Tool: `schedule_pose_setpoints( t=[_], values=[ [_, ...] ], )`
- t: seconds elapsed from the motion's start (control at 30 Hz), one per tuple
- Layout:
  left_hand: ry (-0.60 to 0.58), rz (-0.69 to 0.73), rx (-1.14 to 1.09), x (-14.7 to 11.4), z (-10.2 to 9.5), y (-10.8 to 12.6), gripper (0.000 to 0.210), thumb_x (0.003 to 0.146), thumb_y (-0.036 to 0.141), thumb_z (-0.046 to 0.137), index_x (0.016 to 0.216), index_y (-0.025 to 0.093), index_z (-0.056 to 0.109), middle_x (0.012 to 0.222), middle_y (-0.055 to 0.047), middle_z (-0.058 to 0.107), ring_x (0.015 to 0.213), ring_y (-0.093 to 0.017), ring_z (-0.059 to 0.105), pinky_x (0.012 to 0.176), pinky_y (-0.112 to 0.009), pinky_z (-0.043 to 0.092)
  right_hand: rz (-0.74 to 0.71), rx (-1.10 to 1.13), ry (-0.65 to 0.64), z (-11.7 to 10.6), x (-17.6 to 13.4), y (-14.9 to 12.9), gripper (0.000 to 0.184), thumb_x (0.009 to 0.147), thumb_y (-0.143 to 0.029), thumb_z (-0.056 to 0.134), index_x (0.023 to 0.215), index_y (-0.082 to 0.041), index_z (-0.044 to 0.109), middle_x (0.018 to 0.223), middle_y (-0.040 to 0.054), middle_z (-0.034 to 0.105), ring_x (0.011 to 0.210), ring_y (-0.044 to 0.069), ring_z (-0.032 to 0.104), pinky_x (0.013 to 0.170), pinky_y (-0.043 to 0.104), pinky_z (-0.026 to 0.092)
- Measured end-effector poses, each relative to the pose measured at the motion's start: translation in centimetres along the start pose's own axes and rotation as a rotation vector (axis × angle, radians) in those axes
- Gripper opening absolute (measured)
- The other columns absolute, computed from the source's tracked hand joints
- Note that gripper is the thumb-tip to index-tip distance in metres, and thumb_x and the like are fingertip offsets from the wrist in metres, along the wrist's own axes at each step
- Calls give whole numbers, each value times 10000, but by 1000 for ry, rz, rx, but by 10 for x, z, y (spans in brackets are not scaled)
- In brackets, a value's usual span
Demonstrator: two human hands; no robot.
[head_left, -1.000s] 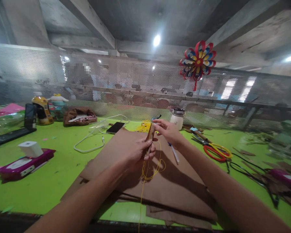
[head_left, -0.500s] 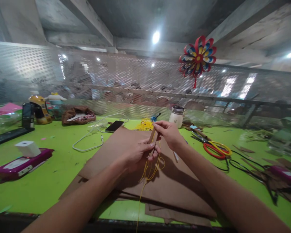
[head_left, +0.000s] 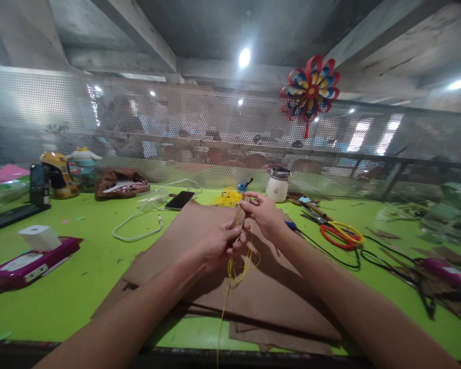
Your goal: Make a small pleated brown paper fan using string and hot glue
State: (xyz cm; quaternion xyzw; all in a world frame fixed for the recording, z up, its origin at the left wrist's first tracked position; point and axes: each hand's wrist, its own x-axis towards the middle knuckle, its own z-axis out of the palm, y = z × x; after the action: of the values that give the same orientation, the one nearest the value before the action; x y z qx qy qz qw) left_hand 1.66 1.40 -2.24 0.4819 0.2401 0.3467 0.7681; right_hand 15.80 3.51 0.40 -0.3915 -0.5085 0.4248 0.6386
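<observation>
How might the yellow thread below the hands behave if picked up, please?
The yellow thread is probably floppy, since it hangs in loose loops below the left hand. It looks thin, so likely light, and its overlapping loops might tangle.

"Where's the light from?"
"A ceiling lamp (head_left: 245, 58) glares white overhead; another lamp (head_left: 459, 84) shines far right. The ceiling (head_left: 215, 31) itself looks dim."
"Any shadows?"
"Dark ones across the brown sheets (head_left: 253, 300)."
"Sharp?"
"Softish: detail blurs around the fingers (head_left: 233, 231), the perforated screen (head_left: 200, 120) looks hazy, and the edges stretch."
</observation>
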Motion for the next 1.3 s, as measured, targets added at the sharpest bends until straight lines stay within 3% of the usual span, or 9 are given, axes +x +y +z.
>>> schedule_pose_setpoints(
  t=[0.2, 0.33, 0.5, 0.6, 0.77, 0.87, 1.07, 1.2, 1.3],
  values=[
    [29, 32, -76, 5, -8, -3, 71, 820, 110, 509, 882, 96, 541, 621, 11, 461, 444, -24, 347, 394, -121, 215, 19, -198, -11, -14, 0, 0, 538, 590, -326, 743, 1066, -152, 563, 755, 17, 638, 693, 134, 588, 596, 254, 470],
    [8, 34, -61, 7, -12, -4, 108, 830, 88, 476, 916, 84, 542, 644, -4, 482, 447, -26, 365, 387, -130, 221, 18, -380, 12, -49, 4, 5, 309, 662, -396, 666, 797, -120, 645, 674, 37, 633, 599, 119, 559, 549, 248, 434],
    [35, 61, -41, 7, -11, -2, 131, 847, 120, 467, 954, 101, 540, 668, -14, 521, 451, -33, 406, 387, -132, 257, -26, -473, 60, -76, -7, 10, 246, 670, -352, 650, 562, -135, 613, 488, -12, 536, 460, 94, 455, 481, 232, 350],
    [86, 105, -71, 7, -8, 0, 119, 861, 98, 427, 925, 102, 527, 673, -36, 554, 504, -61, 488, 439, -144, 351, -65, -525, 11, -64, -27, 8, 242, 685, -333, 638, 526, -154, 603, 472, -17, 518, 468, 102, 446, 481, 235, 339],
    [182, 214, -132, 5, -2, 6, 133, 875, 63, 380, 895, 108, 504, 651, -37, 565, 516, -72, 517, 505, -167, 427, 141, -473, -381, -23, -61, 6, 230, 744, -367, 600, 727, -156, 690, 591, 21, 595, 499, 109, 466, 482, 241, 362],
    [218, 221, -163, 5, -1, 7, 138, 875, 55, 370, 890, 109, 496, 636, -32, 557, 515, -76, 526, 496, -169, 434, 185, -382, -507, -10, -69, 15, 282, 747, -372, 611, 858, -126, 692, 695, 46, 625, 566, 113, 502, 544, 251, 394],
    [203, 226, -200, 7, -3, 3, 135, 880, 75, 375, 914, 106, 503, 661, -50, 571, 538, -89, 549, 522, -192, 464, 200, -308, -455, -6, -68, 30, 256, 701, -351, 635, 765, -105, 667, 639, 23, 579, 557, 103, 475, 566, 256, 377],
    [275, 274, -174, 10, -5, 1, 131, 882, 80, 367, 912, 116, 489, 672, -52, 579, 565, -104, 571, 543, -213, 474, -109, -527, -153, -4, -77, 21, 244, 771, -335, 554, 837, -133, 675, 655, 24, 597, 557, 113, 471, 543, 244, 363],
    [334, 290, -174, 12, -5, 0, 116, 881, 79, 372, 891, 129, 477, 656, -44, 577, 562, -105, 571, 557, -221, 477, -229, -665, -207, 2, -90, 13, 221, 804, -279, 515, 836, -146, 689, 556, -12, 551, 476, 89, 410, 487, 221, 313]
  ],
)
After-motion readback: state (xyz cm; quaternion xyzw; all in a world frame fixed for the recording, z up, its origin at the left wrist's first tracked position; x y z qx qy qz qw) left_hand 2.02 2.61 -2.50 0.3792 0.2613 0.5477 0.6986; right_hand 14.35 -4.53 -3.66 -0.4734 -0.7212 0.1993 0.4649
